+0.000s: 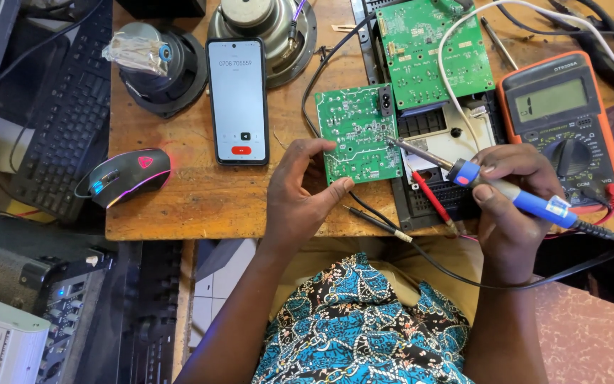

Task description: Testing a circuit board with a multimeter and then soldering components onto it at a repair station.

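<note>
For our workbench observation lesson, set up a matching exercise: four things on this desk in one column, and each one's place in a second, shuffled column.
Things:
1. soldering iron
2. small circuit board
3. phone
4. multimeter

Places:
A. lying screen up, left of the small board
B. at the table's right end, orange case
C. in the right hand, tip at the board's right edge
D. steadied at its lower left corner by the left hand

Pairs: 1-C, 2-D, 3-A, 4-B
</note>
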